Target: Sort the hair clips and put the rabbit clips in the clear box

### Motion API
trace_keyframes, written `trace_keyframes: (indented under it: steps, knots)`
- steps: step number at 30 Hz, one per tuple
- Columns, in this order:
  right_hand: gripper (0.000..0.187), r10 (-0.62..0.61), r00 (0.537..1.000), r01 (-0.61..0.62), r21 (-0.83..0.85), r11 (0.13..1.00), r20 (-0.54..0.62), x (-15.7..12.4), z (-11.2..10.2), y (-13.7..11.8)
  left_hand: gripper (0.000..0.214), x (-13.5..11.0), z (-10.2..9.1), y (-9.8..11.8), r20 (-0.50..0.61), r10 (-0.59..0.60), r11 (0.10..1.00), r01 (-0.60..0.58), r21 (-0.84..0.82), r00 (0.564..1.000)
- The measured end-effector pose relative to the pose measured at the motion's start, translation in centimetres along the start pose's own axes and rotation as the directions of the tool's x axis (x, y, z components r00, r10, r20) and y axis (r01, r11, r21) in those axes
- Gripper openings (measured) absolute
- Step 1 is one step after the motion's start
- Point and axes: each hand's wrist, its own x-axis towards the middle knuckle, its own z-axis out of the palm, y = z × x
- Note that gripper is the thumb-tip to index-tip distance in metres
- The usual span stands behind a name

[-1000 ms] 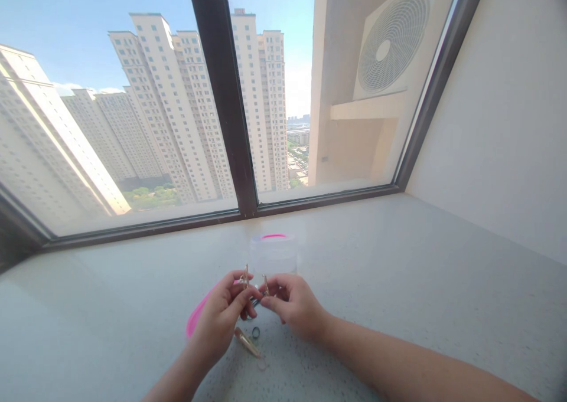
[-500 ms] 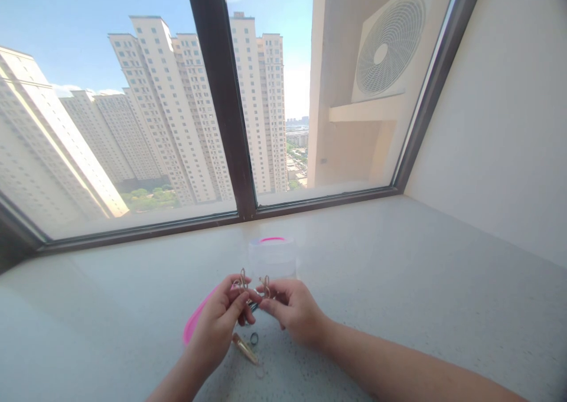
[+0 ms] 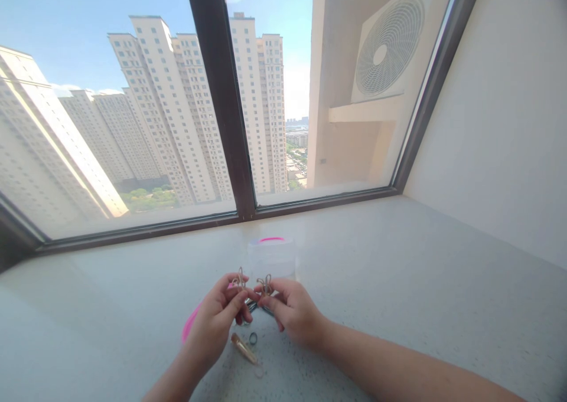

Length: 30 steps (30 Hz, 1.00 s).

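Observation:
My left hand [image 3: 217, 319] and my right hand [image 3: 292, 309] meet over the stone sill, both pinched closed. Each pinches a small gold wire clip: the left clip [image 3: 240, 277] sticks up from my left fingertips, the right clip [image 3: 266, 283] from my right. A thin dark piece shows between the two hands; I cannot make out what it is. Just behind them stands a clear plastic jar [image 3: 271, 257] with a pink rim. A pink lid [image 3: 190, 328] lies partly hidden under my left hand.
Below the hands on the speckled sill [image 3: 398, 272] lie a gold hair clip [image 3: 244, 349] and a small dark ring [image 3: 253, 337]. A big window with a dark frame [image 3: 221, 107] runs along the back. A pale wall [image 3: 509, 124] closes the right side.
The two gold clips have turned in my fingers from edge-on to showing their loops. Both hands have drifted slightly lower and nearer to me.

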Motion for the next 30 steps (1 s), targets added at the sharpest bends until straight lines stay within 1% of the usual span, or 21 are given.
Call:
trace_keyframes:
  steps: [6, 12, 19, 30]
  knots:
    - [0.029, -0.019, 1.0, 0.019, -0.009, 1.0, 0.002, 0.01, 0.04, -0.24, 0.032, 0.05, 0.05, 0.13, -0.008, 0.011, 1.0, -0.01, 0.022, 1.0]
    - [0.026, -0.028, 1.0, 0.028, -0.015, 0.999, 0.014, -0.09, -0.02, -0.52, 0.032, -0.04, 0.14, 0.15, -0.004, 0.016, 1.0, -0.016, 0.005, 1.0]
    - [0.033, -0.016, 1.0, 0.017, -0.02, 1.0, 0.021, -0.15, -0.16, -1.03, 0.032, -0.26, 0.16, 0.25, -0.009, 0.001, 1.0, -0.001, 0.006, 1.0]
    - [0.028, -0.007, 1.0, 0.007, -0.037, 0.999, 0.006, -0.03, -0.23, -0.45, 0.034, -0.18, 0.38, 0.52, -0.025, -0.008, 1.0, 0.008, 0.006, 1.0]
